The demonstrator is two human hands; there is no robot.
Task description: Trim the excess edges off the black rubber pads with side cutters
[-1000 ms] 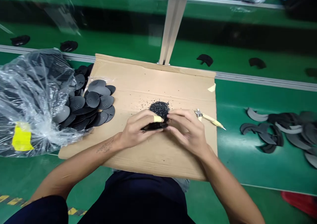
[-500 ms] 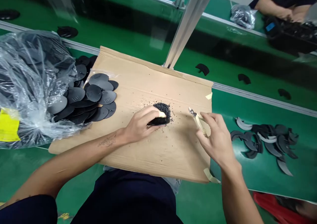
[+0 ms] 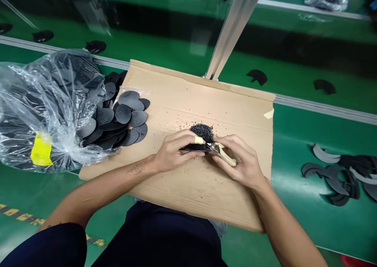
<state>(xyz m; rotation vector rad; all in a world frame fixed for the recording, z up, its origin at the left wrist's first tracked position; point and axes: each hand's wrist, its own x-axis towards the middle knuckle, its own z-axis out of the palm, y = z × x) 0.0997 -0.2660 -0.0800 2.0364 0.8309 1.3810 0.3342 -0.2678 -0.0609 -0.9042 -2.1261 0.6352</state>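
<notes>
Between the fingers and thumb of my left hand point(image 3: 176, 149) is a black plastic part point(image 3: 194, 147), held edge-on above the cardboard sheet point(image 3: 176, 184). Yellow tape wraps one of that hand's fingertips. My right hand point(image 3: 243, 159) is closed around cream-handled nippers point(image 3: 225, 155). The metal jaws meet the right end of the black part; whether they are closed on it is too small to tell. Just behind both hands lies a heap of small black clippings point(image 3: 202, 131), with loose crumbs scattered round it.
Oval black discs point(image 3: 122, 115) pile up at the left, by a clear plastic bag point(image 3: 55, 109) full of them. Curved black pieces point(image 3: 338, 176) lie on the green table at right. A metal post point(image 3: 232, 35) rises behind the cardboard; more black pieces point(image 3: 257, 76) lie beyond the rail.
My right hand has brought the nippers leftward to the end of the black part. My left hand keeps hold of the part, now turned more edge-on. The camera view has shifted.
</notes>
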